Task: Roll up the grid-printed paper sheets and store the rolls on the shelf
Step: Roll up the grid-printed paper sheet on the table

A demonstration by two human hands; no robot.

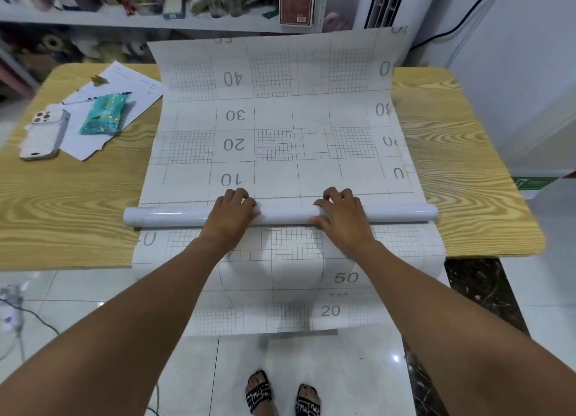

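At the far left of the wooden table (62, 197) I see a phone (45, 133) lying face down in a pale case, and just beside it a teal packet (104, 115) resting on loose white papers (124, 82). Moving in, the roll (171, 216) (a glossy white tube of paper) lies crosswise near the table's front edge, its left end jutting past the paper beneath it. The left hand (232, 214) grips the roll left of its middle, fingers curled over the top to the far side. Beyond the roll the grid-printed sheet (280, 119) lies spread flat, its numbers 10 to 40 upside down to me, and its far end curls up toward the cluttered shelf (124, 15) behind the table. More gridded paper (296, 291) runs under the roll and hangs off the near edge toward the tiled floor. I cannot tell whether it is the same sheet. The right hand (341, 216) grips the roll right of its middle in the same way, fingers over the top and thumb on the near side, so the two hands sit apart with bare roll between them. The roll's right end reaches just past the sheet's edge onto bare wood, and at the upper right a black cable (461, 23) runs down the white wall.
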